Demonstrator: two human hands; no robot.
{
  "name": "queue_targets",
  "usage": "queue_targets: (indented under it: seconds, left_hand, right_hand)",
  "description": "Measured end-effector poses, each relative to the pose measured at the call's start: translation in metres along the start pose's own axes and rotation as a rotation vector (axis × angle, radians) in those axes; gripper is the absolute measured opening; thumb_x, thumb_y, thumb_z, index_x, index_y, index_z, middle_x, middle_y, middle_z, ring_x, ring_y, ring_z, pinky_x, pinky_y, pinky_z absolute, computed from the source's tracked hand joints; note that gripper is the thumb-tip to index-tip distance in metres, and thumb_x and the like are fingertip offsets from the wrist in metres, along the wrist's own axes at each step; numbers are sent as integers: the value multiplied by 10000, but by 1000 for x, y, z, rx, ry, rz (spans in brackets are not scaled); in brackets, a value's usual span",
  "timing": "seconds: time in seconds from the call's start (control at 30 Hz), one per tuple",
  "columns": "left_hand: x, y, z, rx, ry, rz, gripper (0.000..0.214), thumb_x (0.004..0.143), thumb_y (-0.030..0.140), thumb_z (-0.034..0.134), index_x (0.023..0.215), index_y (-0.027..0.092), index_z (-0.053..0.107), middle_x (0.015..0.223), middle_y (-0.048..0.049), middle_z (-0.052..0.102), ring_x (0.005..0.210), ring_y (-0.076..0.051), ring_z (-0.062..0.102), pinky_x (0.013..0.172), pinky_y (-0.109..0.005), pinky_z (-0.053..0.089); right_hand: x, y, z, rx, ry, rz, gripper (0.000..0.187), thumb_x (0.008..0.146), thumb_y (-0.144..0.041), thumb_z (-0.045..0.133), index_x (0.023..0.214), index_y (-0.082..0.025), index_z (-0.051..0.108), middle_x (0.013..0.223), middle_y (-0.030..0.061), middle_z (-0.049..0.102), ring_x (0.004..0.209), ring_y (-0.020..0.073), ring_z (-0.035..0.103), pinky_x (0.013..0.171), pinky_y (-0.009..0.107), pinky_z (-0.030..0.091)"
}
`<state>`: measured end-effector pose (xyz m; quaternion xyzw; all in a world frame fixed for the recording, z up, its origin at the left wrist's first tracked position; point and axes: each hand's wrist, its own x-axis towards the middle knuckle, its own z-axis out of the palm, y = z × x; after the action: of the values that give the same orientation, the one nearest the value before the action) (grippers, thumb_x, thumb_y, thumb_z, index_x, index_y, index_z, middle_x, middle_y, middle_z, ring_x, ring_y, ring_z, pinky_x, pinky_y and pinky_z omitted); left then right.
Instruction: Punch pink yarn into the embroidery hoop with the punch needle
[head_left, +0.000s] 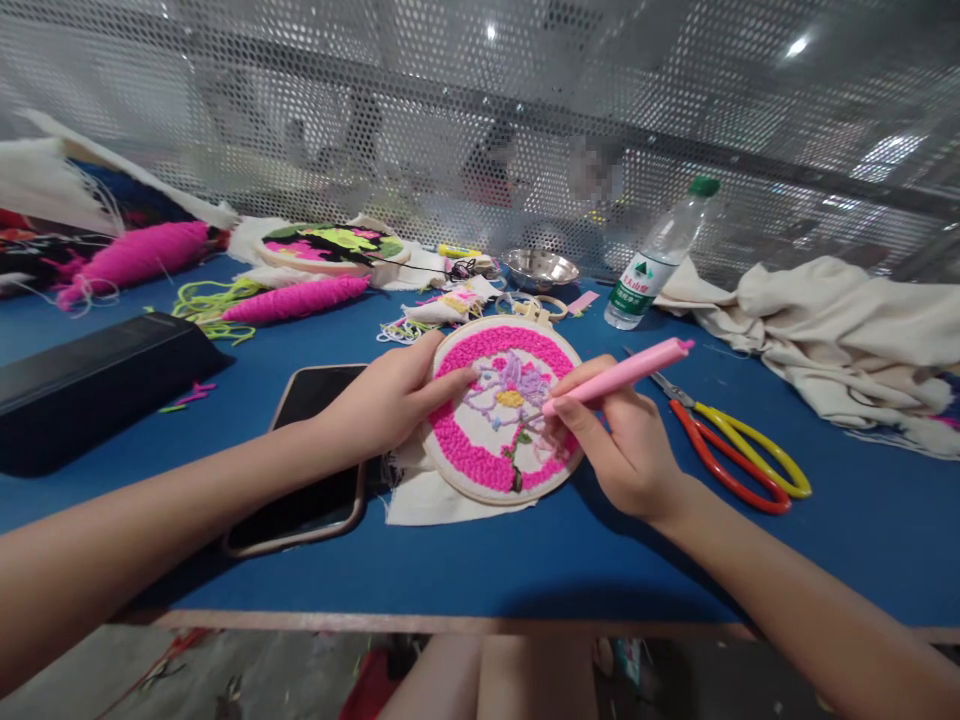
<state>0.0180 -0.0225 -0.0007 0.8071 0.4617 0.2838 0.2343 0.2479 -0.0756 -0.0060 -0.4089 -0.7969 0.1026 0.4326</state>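
An embroidery hoop with a bright pink looped border and a purple flower leans tilted above the blue table. My left hand grips its left rim, thumb lying over the front of the fabric. In my right hand is a pink punch needle, pinched between thumb and fingers like a pen. Its thin metal tip points at the lower right of the purple flower; whether it pierces the cloth I cannot tell. Loose white cloth hangs below the hoop. A phone lies under my left forearm.
Scissors with red and yellow handles lie right of my right hand. Behind stand a water bottle and a metal bowl. Pink yarn bundles, another hoop and a dark case are left; crumpled cloth lies right.
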Motion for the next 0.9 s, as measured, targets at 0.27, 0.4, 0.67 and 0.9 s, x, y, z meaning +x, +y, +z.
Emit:
queue_targets:
  seconds: [0.27, 0.4, 0.67, 0.9]
  left_hand:
    - [-1, 3, -2, 37, 4, 9, 373, 894, 570, 431, 873, 204, 500, 807, -21, 648, 727, -203, 593, 631, -303, 404]
    - [-3, 6, -3, 100, 44, 59, 365, 889, 567, 441, 880, 205, 488, 758, -13, 619, 684, -197, 574, 620, -301, 386]
    - [0, 0, 0, 23, 5, 1, 357, 896, 550, 454, 879, 198, 508, 821, -25, 652, 729, -210, 590, 634, -311, 387]
    - [0, 0, 0, 6, 2, 8, 361, 893, 557, 463, 884, 198, 505, 825, -14, 654, 734, -202, 589, 633, -308, 389]
  right_hand:
    - [3, -1, -1, -155, -35, -204, 112, 939, -281, 507, 877, -205, 561, 875, 46, 672, 706, 142, 627, 639, 289, 497]
    - [5, -5, 2, -350, -228, -288, 117, 915, -255, 526, 843, -197, 598, 781, 55, 664, 744, 185, 610, 673, 327, 463]
    - [2, -2, 1, -64, -13, -45, 135, 952, -284, 485, 884, -199, 566, 856, 22, 660, 656, 119, 614, 609, 261, 479]
    - [-1, 1, -1, -61, 4, -26, 142, 957, -303, 474, 912, -208, 568, 879, 20, 650, 643, 121, 602, 592, 273, 474]
